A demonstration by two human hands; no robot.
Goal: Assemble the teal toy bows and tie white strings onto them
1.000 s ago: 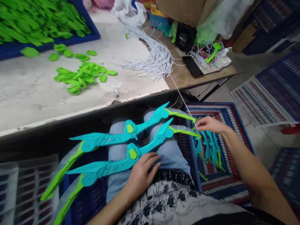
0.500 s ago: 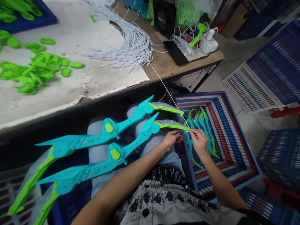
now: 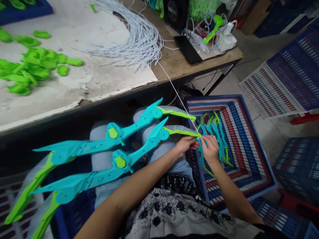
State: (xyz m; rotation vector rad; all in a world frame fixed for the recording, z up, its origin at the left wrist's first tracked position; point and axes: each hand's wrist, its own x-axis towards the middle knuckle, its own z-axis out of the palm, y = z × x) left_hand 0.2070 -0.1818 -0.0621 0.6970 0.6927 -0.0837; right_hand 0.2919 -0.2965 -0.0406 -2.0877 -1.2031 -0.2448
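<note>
Two turquoise toy bows with lime-green limbs lie across my lap, a far bow (image 3: 117,134) and a near bow (image 3: 122,161). My right hand (image 3: 210,146) pinches a white cord (image 3: 178,94) at the green tip of the near bow. The cord runs from there up to the bundle on the table, passing over the far bow's tip. My left hand (image 3: 186,145) is closed just below the near bow's tip, fingers curled toward my right fingertips. Whatever those left fingers hold is hidden.
A striped plastic crate (image 3: 234,132) with more bows inside stands at my right. The table bears a bundle of white cords (image 3: 144,39), a pile of green parts (image 3: 37,64), a black phone (image 3: 187,49) and a white plug adapter (image 3: 226,41). More crates stand farther right.
My left hand has moved right, closer to the right hand. The right hand has come slightly left, and the cord now bends a little instead of running straight. The view has shifted slightly.
</note>
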